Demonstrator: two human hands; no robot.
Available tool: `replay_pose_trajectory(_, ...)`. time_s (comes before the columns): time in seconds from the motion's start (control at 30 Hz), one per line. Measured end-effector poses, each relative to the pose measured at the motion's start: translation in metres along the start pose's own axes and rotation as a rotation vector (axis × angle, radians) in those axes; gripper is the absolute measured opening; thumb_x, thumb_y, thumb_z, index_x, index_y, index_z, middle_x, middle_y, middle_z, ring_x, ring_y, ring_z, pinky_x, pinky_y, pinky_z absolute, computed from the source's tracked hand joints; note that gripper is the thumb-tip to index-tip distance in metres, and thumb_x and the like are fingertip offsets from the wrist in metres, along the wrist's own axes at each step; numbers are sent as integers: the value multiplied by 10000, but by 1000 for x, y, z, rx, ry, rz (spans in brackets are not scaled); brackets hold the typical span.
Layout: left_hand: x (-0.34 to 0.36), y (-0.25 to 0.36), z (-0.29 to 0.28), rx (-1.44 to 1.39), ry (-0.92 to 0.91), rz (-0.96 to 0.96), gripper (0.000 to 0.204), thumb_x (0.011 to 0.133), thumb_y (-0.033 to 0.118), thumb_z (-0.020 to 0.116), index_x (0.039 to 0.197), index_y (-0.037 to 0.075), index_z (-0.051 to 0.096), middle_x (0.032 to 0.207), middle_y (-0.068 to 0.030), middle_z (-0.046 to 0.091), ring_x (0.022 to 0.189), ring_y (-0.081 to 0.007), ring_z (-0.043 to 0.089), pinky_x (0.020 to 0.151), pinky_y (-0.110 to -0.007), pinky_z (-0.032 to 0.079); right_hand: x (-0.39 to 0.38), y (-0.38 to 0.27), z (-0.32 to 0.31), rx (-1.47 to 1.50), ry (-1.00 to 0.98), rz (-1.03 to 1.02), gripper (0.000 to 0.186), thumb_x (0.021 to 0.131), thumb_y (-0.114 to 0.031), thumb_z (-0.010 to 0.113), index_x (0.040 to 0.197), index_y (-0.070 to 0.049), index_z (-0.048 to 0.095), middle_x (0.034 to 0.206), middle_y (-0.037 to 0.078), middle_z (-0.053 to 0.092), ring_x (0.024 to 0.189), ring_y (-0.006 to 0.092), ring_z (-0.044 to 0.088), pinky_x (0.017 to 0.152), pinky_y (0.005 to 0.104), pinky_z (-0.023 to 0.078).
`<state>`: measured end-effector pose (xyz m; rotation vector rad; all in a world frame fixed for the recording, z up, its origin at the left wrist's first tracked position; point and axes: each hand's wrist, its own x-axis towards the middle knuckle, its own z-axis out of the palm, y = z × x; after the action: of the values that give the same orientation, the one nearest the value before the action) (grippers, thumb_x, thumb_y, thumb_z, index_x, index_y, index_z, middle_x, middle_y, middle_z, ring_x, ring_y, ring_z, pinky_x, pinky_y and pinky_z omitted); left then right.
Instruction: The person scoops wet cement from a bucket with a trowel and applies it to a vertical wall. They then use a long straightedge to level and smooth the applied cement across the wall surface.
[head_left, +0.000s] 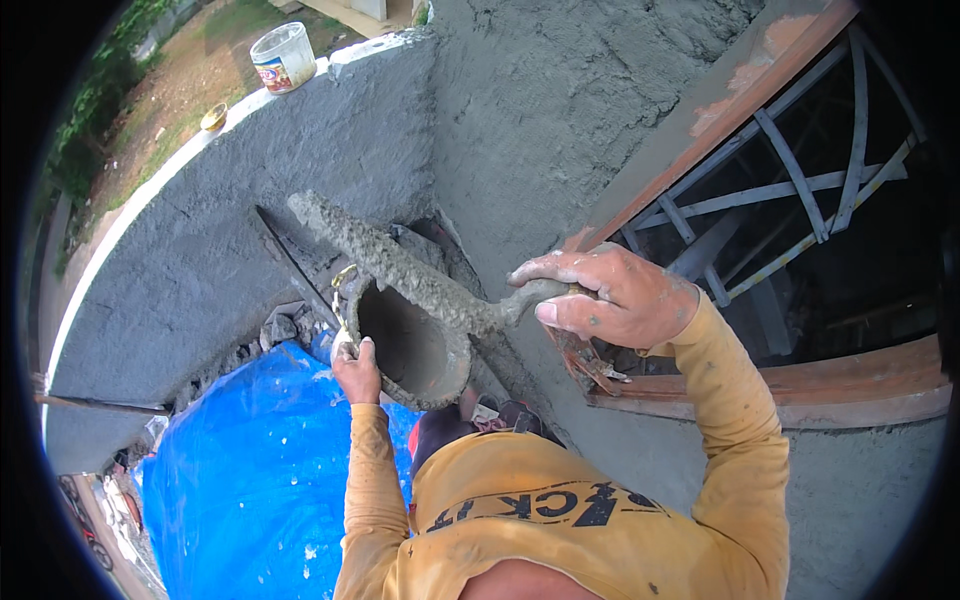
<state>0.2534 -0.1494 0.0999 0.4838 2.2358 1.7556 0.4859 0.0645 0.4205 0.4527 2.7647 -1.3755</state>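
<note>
We look down along a grey plastered wall [560,110], and both of our hands work close to it. Our right hand [610,298] has its fingers closed around the handle of a trowel [400,265], whose long blade is covered with wet grey mortar and points up and to the left, lying across the mouth of a round bucket [420,350]. Our left hand [357,368] holds the near left rim of this bucket, the fingers curled over the edge, so the bucket is tilted and we can see its dark inside, smeared with mortar. The bucket is in the air, in front of the corner where the wall meets a lower curved parapet [230,230], also grey and rough. Just behind the bucket, in that corner, there is a gap with broken pieces of rubble [280,325] and a dark thin bar [290,265] leaning there. To the right of our right hand there is a window opening with a reddish wooden frame [780,385] and a grey metal grille [800,190]; the frame's lower left corner is almost touching the hand. Below, well apart from us, a blue tarpaulin [260,470] covers the ground. On the top edge of the parapet stands a white plastic pail [283,57], and near it a small yellow dish [213,117]. Our yellow sleeves [730,420] fill the lower part.
</note>
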Motion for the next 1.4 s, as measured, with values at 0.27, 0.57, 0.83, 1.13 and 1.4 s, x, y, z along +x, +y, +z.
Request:
replay_pose_trajectory(0.27, -8, -13, -7, 140, 50, 10, 223, 760, 161, 632, 765, -56, 576, 662, -127, 573, 602, -187, 514, 596, -353, 424, -71, 36, -131, 191, 836, 284, 334, 882, -285, 537, 1068, -9, 568, 626, 16, 483, 451, 68, 434, 386, 197, 339)
replay_pose_trajectory(0.57, -28, 32, 23, -87, -71, -29, 124, 815, 107, 643, 812, -5, 588, 705, 35, 534, 635, -49, 430, 538, -242, 362, -59, 100, 41, 387, 226, 678, 351, 847, -252, 561, 1028, 44, 511, 811, 93, 568, 670, 127, 559, 574, 283, 463)
replay_pose_trajectory(0.83, -33, 99, 51, -304, -349, 22, 104, 814, 17, 620, 915, -5, 607, 830, 8, 597, 706, -39, 504, 616, -195, 403, 52, 172, 184, -150, 45, 455, 383, 826, -260, 553, 1033, 62, 529, 959, 232, 603, 764, 356, 645, 669, 437, 509)
replay_pose_trajectory(1.13, 5, 131, 63, -341, -527, 34, 79, 792, 11, 632, 857, -20, 600, 773, 21, 575, 665, -41, 464, 586, -209, 383, -7, 144, 164, -644, -31, 188, 180, 796, -117, 502, 924, -16, 577, 906, 157, 623, 748, 303, 664, 616, 401, 528)
replay_pose_trajectory(1.4, -4, 136, 87, -313, -580, 22, 168, 805, 25, 622, 952, -56, 623, 865, 9, 593, 738, -51, 507, 650, -198, 415, -24, 180, 190, -524, 62, 300, 184, 769, -145, 530, 891, -24, 597, 873, 158, 641, 772, 301, 665, 674, 418, 530)
